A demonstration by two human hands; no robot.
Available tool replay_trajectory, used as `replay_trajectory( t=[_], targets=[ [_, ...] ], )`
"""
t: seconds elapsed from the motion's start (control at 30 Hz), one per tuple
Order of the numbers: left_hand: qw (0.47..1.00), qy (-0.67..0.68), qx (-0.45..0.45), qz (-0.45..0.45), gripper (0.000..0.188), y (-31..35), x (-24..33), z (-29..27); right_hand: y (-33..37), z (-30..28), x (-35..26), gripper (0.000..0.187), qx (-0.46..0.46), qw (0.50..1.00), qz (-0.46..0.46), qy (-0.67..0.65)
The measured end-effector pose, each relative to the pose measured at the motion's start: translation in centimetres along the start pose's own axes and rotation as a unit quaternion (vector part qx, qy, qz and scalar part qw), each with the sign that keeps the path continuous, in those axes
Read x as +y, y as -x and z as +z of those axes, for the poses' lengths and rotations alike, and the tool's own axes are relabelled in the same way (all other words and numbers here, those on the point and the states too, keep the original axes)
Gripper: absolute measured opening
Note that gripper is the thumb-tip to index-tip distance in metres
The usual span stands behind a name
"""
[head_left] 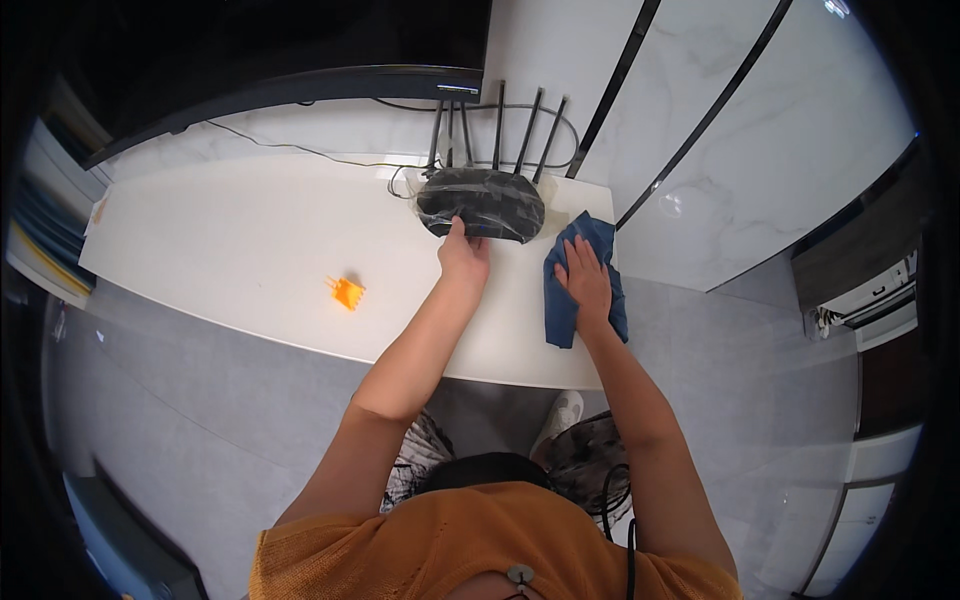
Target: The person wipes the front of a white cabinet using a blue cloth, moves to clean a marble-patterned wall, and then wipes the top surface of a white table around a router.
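A black router (482, 198) with several upright antennas, wrapped in clear plastic, is at the back of the white cabinet top (240, 220). My left hand (464, 252) grips its front edge, thumb on top and fingers underneath. At the right end of the cabinet top, my right hand (587, 278) lies flat with fingers stretched out on a blue cloth (562, 310), pressing it down. The cloth is crumpled and reaches over the right edge of the top.
A small orange plastic object (347, 293) lies left of my left arm. Behind the cabinet hangs a large black television (280, 60). Thin cables (300, 148) run along the wall to the router. A marble-patterned wall panel (740, 150) stands at the right.
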State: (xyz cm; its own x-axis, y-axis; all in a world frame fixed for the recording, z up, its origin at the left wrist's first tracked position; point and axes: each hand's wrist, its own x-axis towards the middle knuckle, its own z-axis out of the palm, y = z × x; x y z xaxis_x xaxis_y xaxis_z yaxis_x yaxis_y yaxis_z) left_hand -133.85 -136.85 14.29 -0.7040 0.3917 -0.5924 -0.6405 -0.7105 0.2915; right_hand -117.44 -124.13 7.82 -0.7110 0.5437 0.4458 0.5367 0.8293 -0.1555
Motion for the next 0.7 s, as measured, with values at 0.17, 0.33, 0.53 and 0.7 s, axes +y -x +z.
replay_trajectory(
  t=[0.17, 0.33, 0.53, 0.7],
  targets=[
    [0.997, -0.059, -0.037, 0.042, 0.021, -0.8, 0.3, -1.7, 0.0, 0.4, 0.0, 0.046, 0.002, 1.0, -0.011, 0.006],
    [0.992, -0.104, -0.059, 0.051, 0.021, 0.0, 0.8, -1.8, 0.0, 0.4, 0.7, 0.045, -0.004, 1.0, -0.004, 0.018],
    [0.99, -0.119, -0.064, 0.034, 0.021, -0.5, 1.4, -2.1, -0.1, 0.8, 0.8, 0.045, -0.017, 1.0, -0.005, 0.012],
    [0.99, -0.129, -0.052, 0.037, 0.02, 0.0, 1.4, -1.5, -0.3, 0.2, 0.7, 0.046, -0.023, 1.0, -0.002, 0.009]
  ],
)
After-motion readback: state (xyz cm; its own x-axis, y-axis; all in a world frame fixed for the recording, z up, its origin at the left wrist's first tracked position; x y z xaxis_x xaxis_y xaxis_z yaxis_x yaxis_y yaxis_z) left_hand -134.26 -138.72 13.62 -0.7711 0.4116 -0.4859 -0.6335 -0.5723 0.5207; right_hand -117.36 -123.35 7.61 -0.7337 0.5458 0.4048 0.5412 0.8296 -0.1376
